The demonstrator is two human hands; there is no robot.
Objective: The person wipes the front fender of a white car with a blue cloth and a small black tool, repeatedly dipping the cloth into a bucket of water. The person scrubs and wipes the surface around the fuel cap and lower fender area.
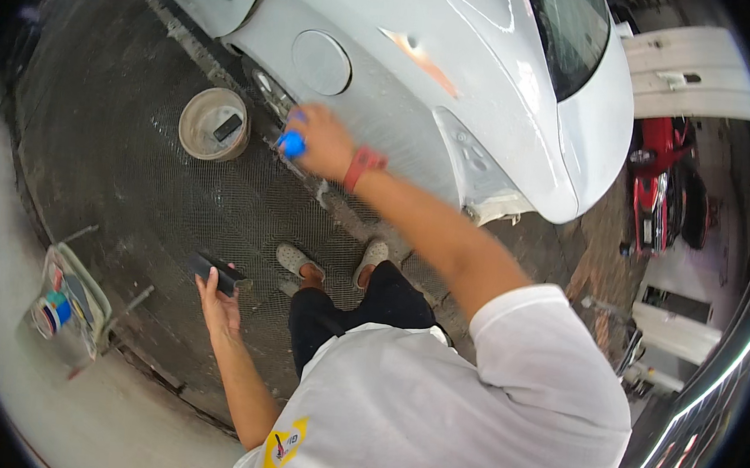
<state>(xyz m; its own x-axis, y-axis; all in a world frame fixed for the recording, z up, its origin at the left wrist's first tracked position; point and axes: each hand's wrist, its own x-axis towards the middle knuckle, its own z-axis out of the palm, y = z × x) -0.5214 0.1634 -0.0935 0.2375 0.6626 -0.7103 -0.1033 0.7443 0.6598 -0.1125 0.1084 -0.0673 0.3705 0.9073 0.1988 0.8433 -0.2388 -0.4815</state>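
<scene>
My right hand, with a red band at its wrist, reaches out to the side of a pale silver-white car. Its fingers are closed round a bright blue object with a rounded end; blur and the fingers hide its kind. The hand is over the rear panel, near the wheel; whether it touches the panel I cannot tell. Lower down, at the left, my left hand grips a dark grey, flat-sided block, held away from the car. A round fuel flap and a tan-and-white bare patch mark the panel.
A bucket holding cloudy water and a dark block stands on the wet textured floor. At the left wall is a rack or cart with tapes and tools. A red car and a white panel are at the right.
</scene>
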